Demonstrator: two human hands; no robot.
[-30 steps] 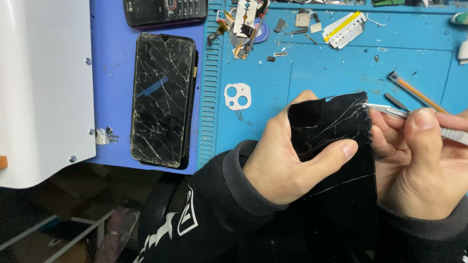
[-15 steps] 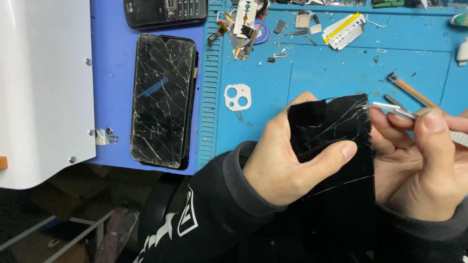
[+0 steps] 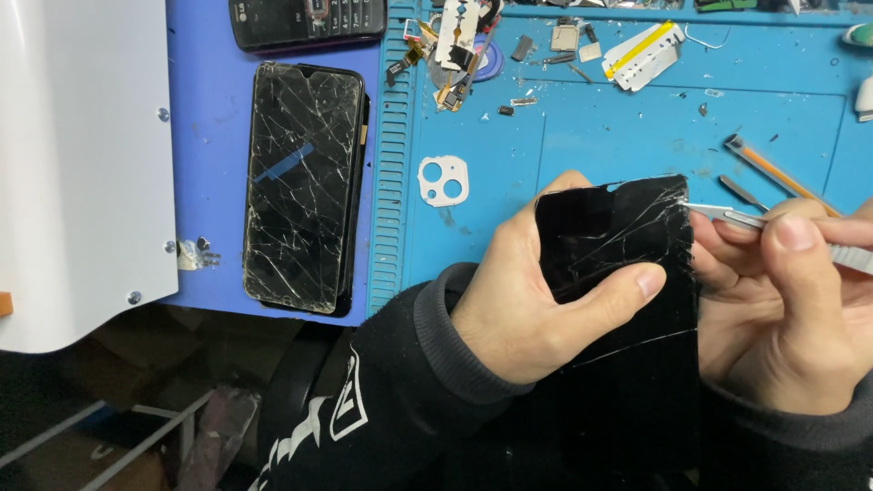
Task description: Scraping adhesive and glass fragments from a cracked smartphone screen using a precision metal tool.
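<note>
My left hand [image 3: 532,291] grips a black cracked phone screen panel [image 3: 627,336], thumb across its face and fingers behind its left edge. My right hand [image 3: 782,300] holds metal tweezers [image 3: 727,215], whose tip touches the panel's upper right edge. The panel is held upright above the blue work mat [image 3: 618,145].
A phone with a shattered screen [image 3: 305,186] lies on the left of the bench, a dark keypad phone [image 3: 305,20] above it. A white camera-lens frame [image 3: 443,179], small parts and a razor blade [image 3: 641,55] lie on the mat. A white machine [image 3: 77,164] stands at far left.
The right hand has shifted slightly along the panel's upper right edge with the tweezers. The left hand keeps its grip.
</note>
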